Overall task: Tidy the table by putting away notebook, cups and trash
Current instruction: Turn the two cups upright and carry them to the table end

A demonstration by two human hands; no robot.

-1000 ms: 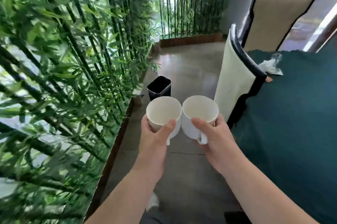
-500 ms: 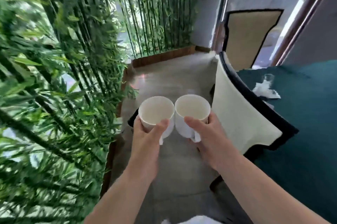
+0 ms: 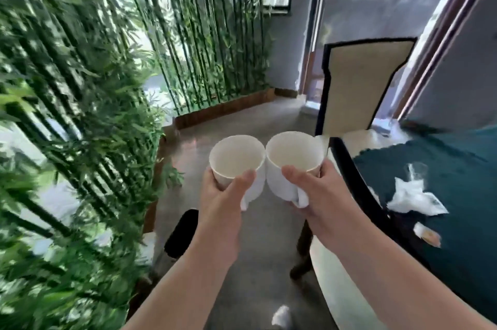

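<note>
I carry two empty white cups side by side above the floor, their rims touching. My left hand (image 3: 223, 203) grips the left cup (image 3: 236, 157) around its body. My right hand (image 3: 320, 198) grips the right cup (image 3: 293, 152) by its side and handle. On the dark green table (image 3: 457, 168) to my right lie crumpled white trash (image 3: 411, 195) and a small wrapper (image 3: 427, 234). No notebook is in view.
A black bin (image 3: 181, 233) stands on the floor below my left forearm, by the bamboo planter (image 3: 80, 114) on the left. A cream chair (image 3: 330, 276) stands at the table's edge on my right; another chair (image 3: 360, 87) stands farther back. Grey floor runs ahead.
I have walked forward with both cups. The black bin has gone from ahead of the cups to below my left arm, and the near chair has slid down to my right.
</note>
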